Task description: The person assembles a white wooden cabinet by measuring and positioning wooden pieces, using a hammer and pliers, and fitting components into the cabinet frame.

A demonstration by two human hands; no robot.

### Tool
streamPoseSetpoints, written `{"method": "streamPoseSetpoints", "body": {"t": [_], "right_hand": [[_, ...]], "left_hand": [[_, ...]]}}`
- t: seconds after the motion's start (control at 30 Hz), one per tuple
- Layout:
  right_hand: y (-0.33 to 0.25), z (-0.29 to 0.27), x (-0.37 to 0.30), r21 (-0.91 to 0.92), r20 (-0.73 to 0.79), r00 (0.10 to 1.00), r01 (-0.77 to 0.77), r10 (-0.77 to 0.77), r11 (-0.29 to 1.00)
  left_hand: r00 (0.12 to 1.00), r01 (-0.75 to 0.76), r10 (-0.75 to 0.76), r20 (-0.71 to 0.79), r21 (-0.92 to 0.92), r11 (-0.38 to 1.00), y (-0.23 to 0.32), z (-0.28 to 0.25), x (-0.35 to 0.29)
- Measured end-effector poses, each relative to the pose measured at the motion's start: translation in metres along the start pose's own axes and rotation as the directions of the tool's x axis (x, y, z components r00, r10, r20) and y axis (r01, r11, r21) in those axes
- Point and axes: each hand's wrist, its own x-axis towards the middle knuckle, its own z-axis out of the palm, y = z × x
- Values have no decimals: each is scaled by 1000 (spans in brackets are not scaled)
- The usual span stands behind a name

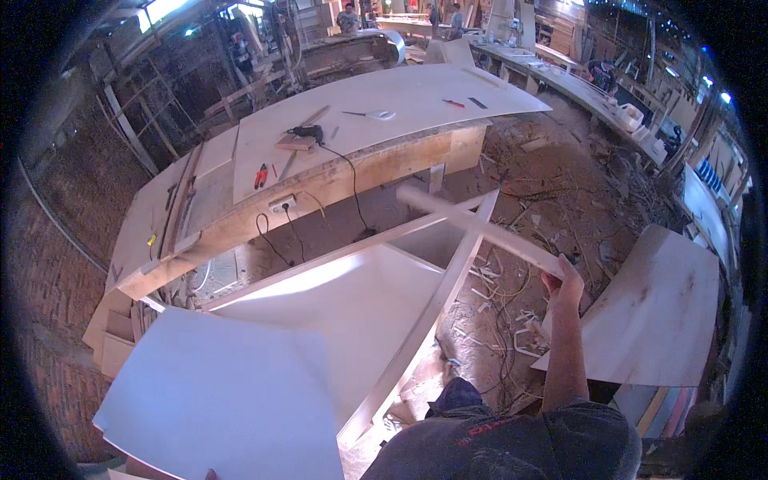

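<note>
Sawdust and offcuts litter the workshop floor. At centre right, the right hand clasps one end of a long white strip, whose long axis runs up-left across the cabinet frame. Left hand unseen.

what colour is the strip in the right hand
Pale whitish wood strip, held by the right hand; head view.

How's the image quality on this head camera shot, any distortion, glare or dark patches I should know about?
Head view: strong fisheye bend, so the long workbench curves and black corners ring the frame; bright glare washes the white cabinet panel, while the brick wall at left sits in shadow; windows at top are blown out; the right hand gripping the wooden strip looks reasonably sharp; the left hand is barely in frame.
</note>
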Motion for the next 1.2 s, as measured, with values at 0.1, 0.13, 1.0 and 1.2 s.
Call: {"method": "streamPoseSetpoints", "body": {"t": [0.1,0.13,1.0,1.2], "right_hand": [[21,-32,28,298,127,986,-139,105,945],[23,-49,38,171,301,943,-199,142,965],[-11,-357,218,-577,-181,930,-364,319,732],[6,-390,294,-650,-361,894,-446,266,615]], "left_hand": [[997,-68,68,-48,-6,998,9,60,-21],[993,-99,97,-64,-27,995,7,79,-26],[789,-390,389,476,-103,915,-159,685,-129],[790,-63,157,593,-177,982,-190,866,-228]]}}
